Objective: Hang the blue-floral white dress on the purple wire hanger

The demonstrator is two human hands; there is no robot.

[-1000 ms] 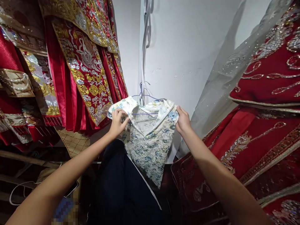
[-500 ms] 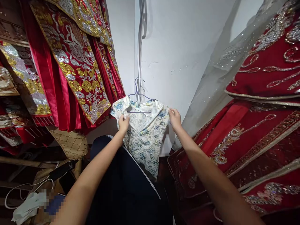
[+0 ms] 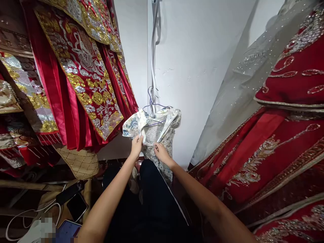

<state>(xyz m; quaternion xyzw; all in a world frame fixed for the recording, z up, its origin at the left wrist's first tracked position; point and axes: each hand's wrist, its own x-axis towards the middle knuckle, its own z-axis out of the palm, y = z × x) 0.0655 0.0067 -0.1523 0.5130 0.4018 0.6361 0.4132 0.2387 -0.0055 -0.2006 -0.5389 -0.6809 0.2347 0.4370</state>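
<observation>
1. While the small floral top (image 3: pixel 162 130) hangs on a thin wire hanger (image 3: pixel 155 106) in the corner of the white wall (image 3: pixel 197 50), both hands have hold of it low at the front.
2. The left hand (image 3: pixel 136 146) pinches the cloth near the middle of the top, thumb and fingers pressed together on it.
3. The right hand (image 3: pixel 161 152) pinches the cloth just beside the left, fingers closed on a fold; the two hands are near each other but apart.
4. The top is cream with a blue and green flower print, bunched and narrow between the hands, its collar flaps spread over the hanger.
5. The hanger's hook sits against a pale strap (image 3: pixel 153 57) that runs down the wall corner.
6. To the left of the top hang red robes (image 3: pixel 83 77) thick with gold and silver embroidery, their edges just beside the top's left shoulder.
7. To the right, more red embroidered cloth (image 3: pixel 283 145) fills the frame, with a sheer grey beaded veil (image 3: pixel 240 87) between it and the wall.
8. Below the top, dark cloth (image 3: pixel 152 202) lies between the two forearms.
9. At the lower left, a woven gold cushion (image 3: pixel 78 162) sits under the robes.
10. Further down the left side lie a dark phone (image 3: pixel 77 206), a black device (image 3: pixel 69 191) with a white cable (image 3: pixel 27 212), and a lit tablet (image 3: pixel 67 231).
</observation>
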